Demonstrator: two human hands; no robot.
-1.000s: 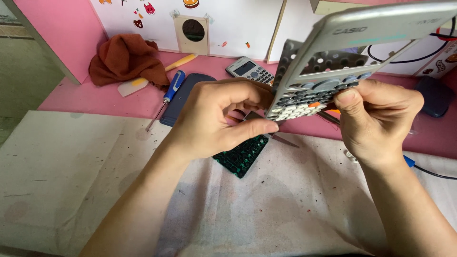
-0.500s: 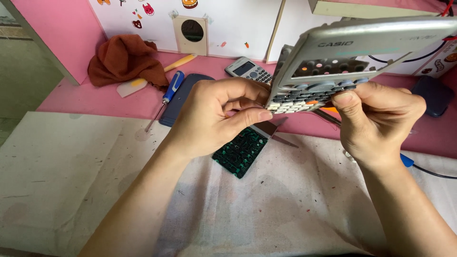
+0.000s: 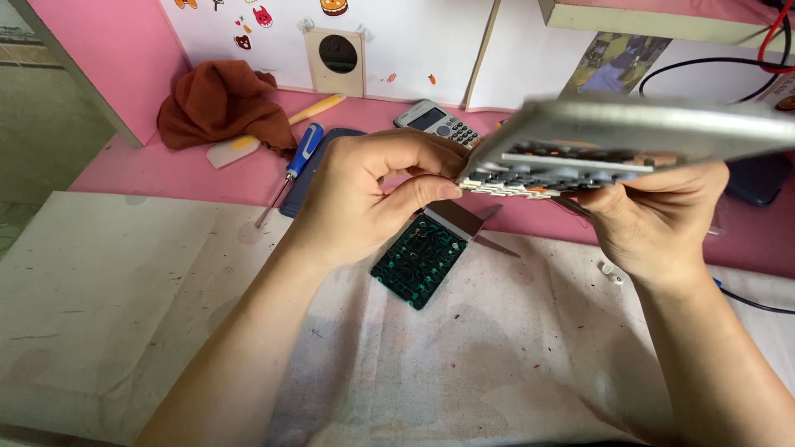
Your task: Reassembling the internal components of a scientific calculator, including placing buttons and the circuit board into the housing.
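Both hands grip a grey calculator front shell, raised above the desk at centre right. The left hand pinches its left corner between thumb and curled fingers; the right hand clamps the near edge from below. Compared with half a second earlier, the shell has tipped flatter, nearly edge-on, its keys barely visible. A green circuit board lies on the white cloth beneath, untouched.

Pink bench running along the back, a stained white cloth spread over the near part. White wall panel behind, dotted with small stickers. Even daylight, grey floor at left.
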